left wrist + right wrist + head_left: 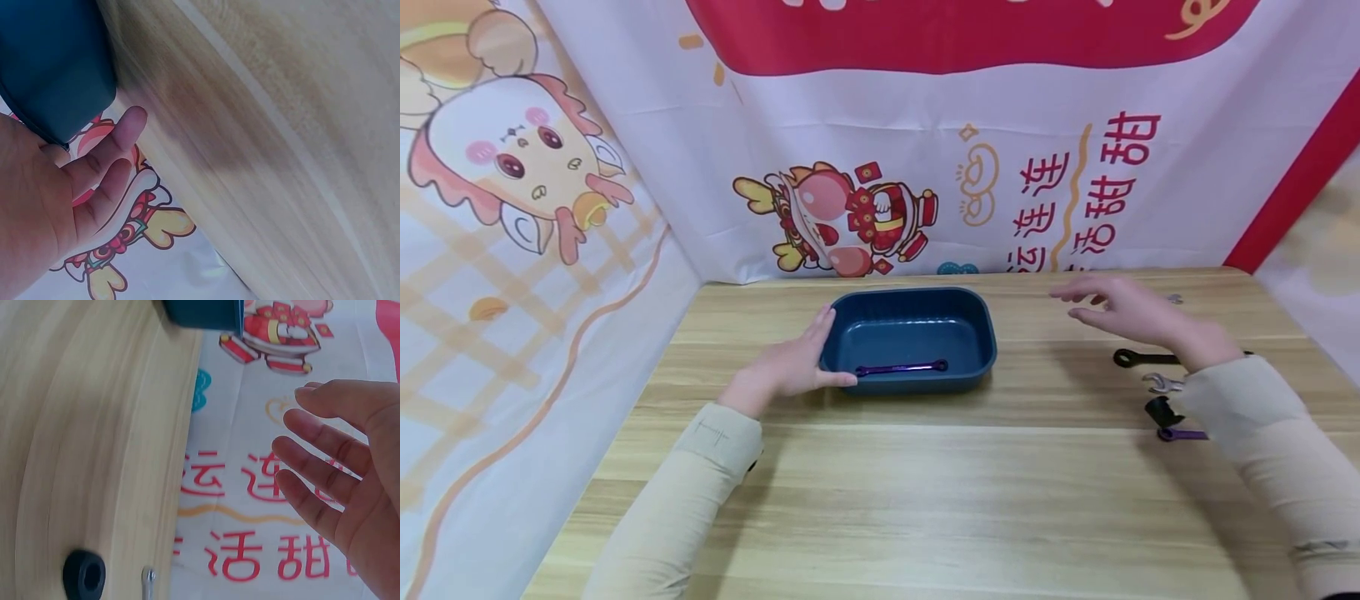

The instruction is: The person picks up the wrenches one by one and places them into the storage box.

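Observation:
A dark blue rectangular bin [917, 385] stands toward the back of the wooden table, with a purple double-ended wrench [902, 367] lying in it. My left hand [796, 360] is at the bin's left end, its thumb by the front rim and its fingers along the side. In the left wrist view the visible fingers [103, 156] stretch out loosely under the bin's edge. Over the table to the right of the bin, my right hand [1116, 307] hovers with nothing in it. Its fingers [319, 472] are loosely extended in the right wrist view.
At the right lie a black wrench [1142, 358], a silver wrench [1161, 383], a black cylindrical piece [1161, 411] and a second purple wrench [1182, 434]. Another small silver wrench end [1175, 298] shows behind my right hand. A printed cloth [880, 108] hangs along the table's back edge.

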`<act>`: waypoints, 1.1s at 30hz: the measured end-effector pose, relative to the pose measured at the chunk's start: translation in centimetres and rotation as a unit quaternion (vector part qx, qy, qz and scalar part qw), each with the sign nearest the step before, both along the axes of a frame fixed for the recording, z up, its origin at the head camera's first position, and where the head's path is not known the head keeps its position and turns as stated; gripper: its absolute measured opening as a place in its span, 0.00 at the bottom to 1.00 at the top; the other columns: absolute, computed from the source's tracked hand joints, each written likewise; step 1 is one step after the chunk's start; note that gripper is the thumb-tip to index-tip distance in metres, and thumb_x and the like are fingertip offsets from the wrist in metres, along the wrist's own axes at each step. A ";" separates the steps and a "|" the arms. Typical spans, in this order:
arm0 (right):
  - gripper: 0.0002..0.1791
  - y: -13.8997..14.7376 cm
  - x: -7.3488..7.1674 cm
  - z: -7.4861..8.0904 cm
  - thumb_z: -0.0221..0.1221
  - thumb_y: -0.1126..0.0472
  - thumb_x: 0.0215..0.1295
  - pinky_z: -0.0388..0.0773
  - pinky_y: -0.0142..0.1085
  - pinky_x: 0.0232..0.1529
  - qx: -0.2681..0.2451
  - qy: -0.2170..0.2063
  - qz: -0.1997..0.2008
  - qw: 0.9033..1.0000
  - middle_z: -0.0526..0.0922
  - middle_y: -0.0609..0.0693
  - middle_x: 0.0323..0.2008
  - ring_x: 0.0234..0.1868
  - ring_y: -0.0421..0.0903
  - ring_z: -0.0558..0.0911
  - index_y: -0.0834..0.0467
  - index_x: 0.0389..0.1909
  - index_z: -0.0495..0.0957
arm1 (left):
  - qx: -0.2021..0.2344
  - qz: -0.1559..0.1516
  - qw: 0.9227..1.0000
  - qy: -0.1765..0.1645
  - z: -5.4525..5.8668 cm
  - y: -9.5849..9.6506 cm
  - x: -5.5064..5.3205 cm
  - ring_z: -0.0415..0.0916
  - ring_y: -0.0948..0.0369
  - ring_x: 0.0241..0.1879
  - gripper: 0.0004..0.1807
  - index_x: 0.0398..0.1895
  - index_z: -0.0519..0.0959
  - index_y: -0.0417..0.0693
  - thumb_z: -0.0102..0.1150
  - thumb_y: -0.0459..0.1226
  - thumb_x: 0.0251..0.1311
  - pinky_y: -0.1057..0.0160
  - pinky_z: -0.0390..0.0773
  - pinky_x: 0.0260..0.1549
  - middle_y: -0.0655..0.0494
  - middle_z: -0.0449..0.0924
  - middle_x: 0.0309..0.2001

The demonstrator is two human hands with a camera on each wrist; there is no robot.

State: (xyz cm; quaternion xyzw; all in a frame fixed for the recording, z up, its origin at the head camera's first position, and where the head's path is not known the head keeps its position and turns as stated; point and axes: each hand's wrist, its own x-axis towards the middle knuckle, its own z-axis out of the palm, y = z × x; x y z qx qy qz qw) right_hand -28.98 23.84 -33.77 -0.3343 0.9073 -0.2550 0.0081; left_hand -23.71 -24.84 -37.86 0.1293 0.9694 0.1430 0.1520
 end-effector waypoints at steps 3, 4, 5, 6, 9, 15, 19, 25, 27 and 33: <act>0.19 1.1 -0.4 -0.3 0.62 0.69 0.71 0.80 0.57 0.52 -0.012 0.008 -0.010 1.000 0.83 0.63 0.55 0.53 0.59 0.82 0.66 0.62 0.79 | 0.001 0.000 1.000 -0.001 0.0 0.0 -0.1 0.54 0.43 0.77 0.69 0.84 0.30 0.54 0.59 0.74 0.54 0.38 0.66 0.67 0.55 0.27 0.83; 0.19 1.4 -0.5 -0.5 0.62 0.70 0.71 0.80 0.58 0.51 -0.015 0.012 -0.012 1.000 0.83 0.64 0.54 0.52 0.59 0.82 0.67 0.61 0.79 | 0.001 0.000 1.000 -0.002 0.0 0.0 -0.1 0.54 0.42 0.76 0.69 0.84 0.30 0.54 0.59 0.74 0.55 0.38 0.66 0.67 0.55 0.27 0.83; 0.19 1.8 -0.6 -0.6 0.62 0.70 0.71 0.80 0.58 0.51 -0.017 0.015 -0.017 1.000 0.84 0.64 0.53 0.51 0.59 0.82 0.67 0.61 0.80 | 0.001 0.001 1.000 -0.001 0.0 -0.1 0.0 0.54 0.42 0.76 0.69 0.84 0.30 0.54 0.59 0.74 0.55 0.38 0.66 0.67 0.55 0.28 0.83; 0.18 2.2 -0.8 -0.8 0.62 0.70 0.70 0.80 0.57 0.50 -0.017 0.017 -0.026 0.999 0.84 0.63 0.53 0.51 0.59 0.82 0.67 0.60 0.80 | 0.003 0.001 1.000 -0.002 0.1 -0.1 0.0 0.54 0.42 0.76 0.69 0.84 0.30 0.53 0.59 0.73 0.55 0.38 0.66 0.67 0.55 0.27 0.83; 0.18 3.3 -1.3 -1.3 0.61 0.72 0.69 0.81 0.57 0.50 -0.016 0.016 -0.050 0.999 0.85 0.62 0.52 0.51 0.59 0.82 0.67 0.59 0.81 | 0.006 -0.001 1.000 0.000 0.1 -0.1 0.1 0.54 0.42 0.76 0.68 0.84 0.31 0.52 0.60 0.72 0.56 0.37 0.65 0.67 0.54 0.27 0.83; 0.18 5.7 -2.1 -2.8 0.62 0.76 0.66 0.83 0.55 0.47 -0.012 0.026 -0.067 0.997 0.84 0.65 0.50 0.48 0.60 0.82 0.70 0.57 0.81 | 0.013 -0.002 1.000 0.001 0.0 -0.2 0.0 0.55 0.42 0.76 0.67 0.84 0.30 0.53 0.60 0.71 0.57 0.37 0.66 0.67 0.55 0.26 0.83; 0.18 7.5 -2.7 -4.2 0.63 0.78 0.63 0.85 0.38 0.42 -0.010 0.053 -0.069 0.996 0.85 0.65 0.48 0.43 0.50 0.83 0.71 0.54 0.82 | 0.012 -0.004 1.000 -0.001 -0.2 -0.1 -0.1 0.54 0.43 0.77 0.68 0.84 0.30 0.52 0.60 0.71 0.57 0.38 0.65 0.68 0.55 0.26 0.83; 0.18 9.2 -3.5 -5.5 0.63 0.75 0.64 0.78 0.25 0.40 0.000 0.016 -0.107 0.994 0.85 0.67 0.48 0.42 0.49 0.84 0.71 0.55 0.81 | 0.012 0.004 1.000 -0.011 -0.4 0.1 -0.1 0.52 0.43 0.77 0.68 0.84 0.30 0.54 0.61 0.72 0.56 0.38 0.64 0.68 0.55 0.26 0.83; 0.17 9.5 -3.8 -5.7 0.63 0.76 0.64 0.81 0.31 0.40 0.005 0.012 -0.115 0.993 0.84 0.69 0.47 0.43 0.55 0.85 0.72 0.55 0.81 | 0.013 0.006 1.000 -0.011 -0.4 0.1 -0.1 0.52 0.43 0.77 0.68 0.84 0.30 0.54 0.60 0.72 0.56 0.38 0.65 0.68 0.56 0.26 0.83; 0.18 10.5 -4.4 -6.1 0.62 0.76 0.64 0.79 0.63 0.48 0.016 0.001 -0.125 0.992 0.82 0.73 0.47 0.47 0.69 0.81 0.75 0.55 0.79 | 0.014 0.002 1.000 -0.010 -0.1 0.0 -0.2 0.53 0.43 0.77 0.68 0.84 0.30 0.53 0.60 0.71 0.57 0.39 0.65 0.68 0.56 0.24 0.83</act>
